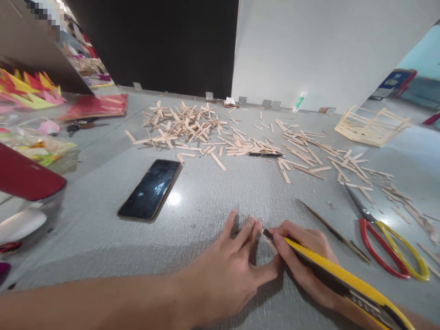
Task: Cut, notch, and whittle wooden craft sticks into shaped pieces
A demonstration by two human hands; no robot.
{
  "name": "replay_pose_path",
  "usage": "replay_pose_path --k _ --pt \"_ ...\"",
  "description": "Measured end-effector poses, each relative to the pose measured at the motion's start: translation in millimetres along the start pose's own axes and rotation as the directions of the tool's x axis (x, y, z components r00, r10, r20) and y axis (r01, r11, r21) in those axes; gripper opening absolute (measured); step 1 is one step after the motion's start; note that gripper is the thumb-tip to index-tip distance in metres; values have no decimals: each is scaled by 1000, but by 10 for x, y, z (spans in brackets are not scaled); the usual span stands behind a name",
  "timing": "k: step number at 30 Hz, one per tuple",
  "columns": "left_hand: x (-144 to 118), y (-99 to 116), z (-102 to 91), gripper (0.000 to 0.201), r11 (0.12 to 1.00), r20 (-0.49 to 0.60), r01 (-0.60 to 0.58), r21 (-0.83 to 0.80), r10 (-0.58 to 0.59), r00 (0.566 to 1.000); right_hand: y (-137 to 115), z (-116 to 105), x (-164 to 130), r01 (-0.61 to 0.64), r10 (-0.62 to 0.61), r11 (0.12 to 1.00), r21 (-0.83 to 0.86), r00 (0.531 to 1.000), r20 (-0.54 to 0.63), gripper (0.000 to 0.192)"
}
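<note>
Head view: both hands low centre on the grey bench (213, 197).

Left hand (228, 270) lies flat on the bench, fingers spread, index and middle fingertips pressing down on a small wooden stick piece (269, 241). Not gripping, just pinning it.

Right hand (304, 261) is closed around a yellow utility knife (343, 279), held pen-style. Knife tip sits right at the stick piece, just beside the left fingertips. The two hands are nearly touching at the thumbs. Blade contact with the wood is too small to tell for sure.

Stick piece is on the bench between the two hands, mostly hidden by the fingers.

Around them:
- Thin dark rod or skewer (333, 231) lying diagonally, just right of the right hand.
- Scissors (388, 243) with red and yellow handles further right, blades shut, pointing up-left.
- Phone (150, 189), screen dark, face up, up-left of the left hand, well apart.
- Big scatter of wooden sticks (192, 126) across the far half of the bench, running right into offcuts near the scissors.
- Stick-built frame (373, 124) far right, near the white wall.
- Small white-green tube (299, 101) at the base of the wall.
- Red sheet (94, 106) and coloured paper shapes (29, 89) far left, dark red object (25, 176) at the left edge.
</note>
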State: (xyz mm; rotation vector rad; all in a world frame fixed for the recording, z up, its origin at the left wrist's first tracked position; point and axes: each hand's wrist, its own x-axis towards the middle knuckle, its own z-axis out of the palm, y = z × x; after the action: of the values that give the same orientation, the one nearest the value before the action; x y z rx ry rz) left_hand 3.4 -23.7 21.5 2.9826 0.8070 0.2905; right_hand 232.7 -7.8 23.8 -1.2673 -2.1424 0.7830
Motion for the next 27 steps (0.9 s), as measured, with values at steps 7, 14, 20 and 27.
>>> replay_pose_path --k 7,14,20,27 --pt "15 43 -23 50 998 -3 61 -7 -61 998 -42 -24 13 75 -75 995 -63 997 4 31" --pt "15 58 -36 47 998 10 57 35 -58 998 -20 -36 -22 161 -159 978 -133 987 24 26" --pt "11 62 -20 49 998 42 60 34 -61 997 -12 -55 -22 212 -207 959 -186 977 46 24" --pt "12 60 -52 49 998 63 58 1 -57 996 14 -59 -19 245 -240 946 -210 969 51 23"
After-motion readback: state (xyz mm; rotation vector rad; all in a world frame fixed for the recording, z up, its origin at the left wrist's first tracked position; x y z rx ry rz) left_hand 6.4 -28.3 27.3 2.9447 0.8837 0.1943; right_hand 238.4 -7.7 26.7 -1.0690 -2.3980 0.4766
